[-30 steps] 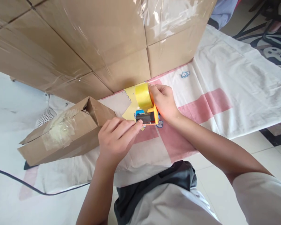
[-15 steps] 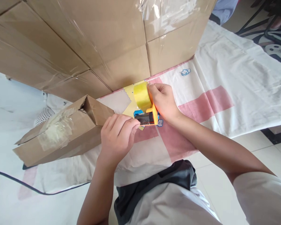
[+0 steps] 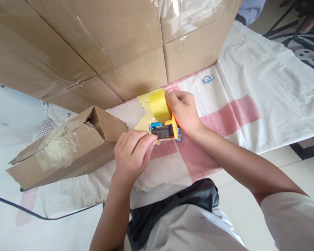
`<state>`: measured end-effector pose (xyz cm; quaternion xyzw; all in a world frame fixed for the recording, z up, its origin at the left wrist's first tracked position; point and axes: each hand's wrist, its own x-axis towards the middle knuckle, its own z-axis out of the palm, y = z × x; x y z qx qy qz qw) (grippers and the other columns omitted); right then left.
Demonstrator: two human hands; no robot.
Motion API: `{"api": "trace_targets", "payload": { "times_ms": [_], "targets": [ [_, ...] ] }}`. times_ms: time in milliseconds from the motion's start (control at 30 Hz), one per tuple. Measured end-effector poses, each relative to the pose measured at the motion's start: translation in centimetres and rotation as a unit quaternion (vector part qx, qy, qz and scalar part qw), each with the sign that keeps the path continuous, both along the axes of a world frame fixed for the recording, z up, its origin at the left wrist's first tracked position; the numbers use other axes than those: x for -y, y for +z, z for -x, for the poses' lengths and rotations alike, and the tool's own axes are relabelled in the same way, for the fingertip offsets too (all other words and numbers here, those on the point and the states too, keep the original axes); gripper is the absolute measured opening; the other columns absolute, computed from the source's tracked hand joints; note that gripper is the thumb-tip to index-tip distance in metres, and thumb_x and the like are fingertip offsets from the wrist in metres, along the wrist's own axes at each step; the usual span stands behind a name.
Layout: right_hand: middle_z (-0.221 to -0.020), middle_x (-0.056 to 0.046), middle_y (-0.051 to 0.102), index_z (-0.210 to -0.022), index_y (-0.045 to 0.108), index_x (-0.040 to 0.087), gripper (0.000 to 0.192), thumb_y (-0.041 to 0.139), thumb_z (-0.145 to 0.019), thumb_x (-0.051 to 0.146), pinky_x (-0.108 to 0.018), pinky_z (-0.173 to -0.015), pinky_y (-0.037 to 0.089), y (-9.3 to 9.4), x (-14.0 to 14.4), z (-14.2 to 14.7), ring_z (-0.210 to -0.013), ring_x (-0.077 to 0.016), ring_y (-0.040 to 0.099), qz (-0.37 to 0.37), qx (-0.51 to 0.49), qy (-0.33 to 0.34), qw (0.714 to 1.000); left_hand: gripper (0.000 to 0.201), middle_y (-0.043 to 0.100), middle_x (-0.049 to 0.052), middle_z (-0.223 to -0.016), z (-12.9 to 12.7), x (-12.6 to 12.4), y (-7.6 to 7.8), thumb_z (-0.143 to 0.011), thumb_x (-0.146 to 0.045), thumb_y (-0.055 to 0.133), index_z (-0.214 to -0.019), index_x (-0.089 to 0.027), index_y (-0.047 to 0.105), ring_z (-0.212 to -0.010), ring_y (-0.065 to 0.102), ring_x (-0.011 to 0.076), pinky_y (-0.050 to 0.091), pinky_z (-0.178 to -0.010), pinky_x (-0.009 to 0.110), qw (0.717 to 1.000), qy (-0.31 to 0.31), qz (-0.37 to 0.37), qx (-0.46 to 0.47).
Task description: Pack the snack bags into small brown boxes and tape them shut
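A tape dispenser (image 3: 174,128) with an orange frame, a black roller and a blue part is held up over the cloth. It carries a roll of yellowish packing tape (image 3: 159,104). My right hand (image 3: 184,109) is closed around the dispenser's right side, thumb at the roll's edge. My left hand (image 3: 133,150) pinches at the cutter end, thumb and fingertips by the toothed edge. The tape's loose end there is too small and clear to make out well.
Large taped cardboard boxes (image 3: 136,76) stand at the far side. A narrower carton (image 3: 94,150) with a wrinkled tape patch lies left of my left hand. A white and pink cloth (image 3: 222,122) covers the table. A black cable (image 3: 49,218) runs at lower left.
Both hands and the dispenser hold almost the same position and grip. In the view, the narrow carton has shifted slightly left and my left hand slightly right.
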<state>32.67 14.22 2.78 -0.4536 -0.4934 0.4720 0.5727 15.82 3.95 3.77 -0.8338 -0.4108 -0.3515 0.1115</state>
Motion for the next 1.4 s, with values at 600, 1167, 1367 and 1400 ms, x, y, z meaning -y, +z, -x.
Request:
{"api": "trace_targets", "payload": {
  "times_ms": [600,1167,1367,1400],
  "targets": [
    [-0.059,0.004,0.03,-0.059,0.031,0.021,0.057,0.049,-0.099,0.056,-0.026,-0.052,0.024,0.1,1.0,0.2,-0.056,-0.008,0.027,-0.081,0.08,-0.002,0.994,0.022,0.064,0.004,-0.089,0.1,-0.3,2.1,-0.083,-0.014,0.071,-0.101,-0.026,0.07,-0.075,0.053,0.0176,0.037,-0.069,0.033,0.984,-0.082,-0.003,-0.156],
    [-0.057,0.005,0.031,-0.062,0.027,0.022,0.05,0.044,-0.104,0.045,-0.028,-0.057,0.026,-0.3,1.3,0.3,-0.056,-0.0079,0.028,-0.174,0.154,0.014,0.973,0.017,0.06,0.0,-0.077,0.3,-1.2,6.8,-0.091,-0.005,0.057,-0.09,-0.02,0.066,-0.07,0.048,0.0168,0.034,-0.063,0.033,0.907,-0.142,0.004,-0.397],
    [-0.057,0.005,0.031,-0.062,0.028,0.021,0.052,0.045,-0.103,0.049,-0.027,-0.055,0.026,-0.4,1.0,0.3,-0.055,-0.0077,0.028,-0.151,0.117,0.015,0.982,0.022,0.07,0.002,-0.093,1.7,0.4,5.5,-0.089,-0.002,0.054,-0.09,-0.022,0.06,-0.075,0.059,0.0155,0.039,-0.064,0.031,0.965,-0.106,0.073,-0.228],
    [-0.058,0.005,0.03,-0.062,0.029,0.021,0.053,0.046,-0.102,0.05,-0.027,-0.055,0.025,-0.4,1.0,0.2,-0.055,-0.0077,0.028,-0.145,0.108,0.01,0.983,0.02,0.069,0.002,-0.091,1.6,1.1,4.7,-0.089,-0.003,0.054,-0.091,-0.022,0.059,-0.073,0.059,0.0145,0.04,-0.063,0.029,0.981,-0.081,0.094,-0.152]
  ]
}}
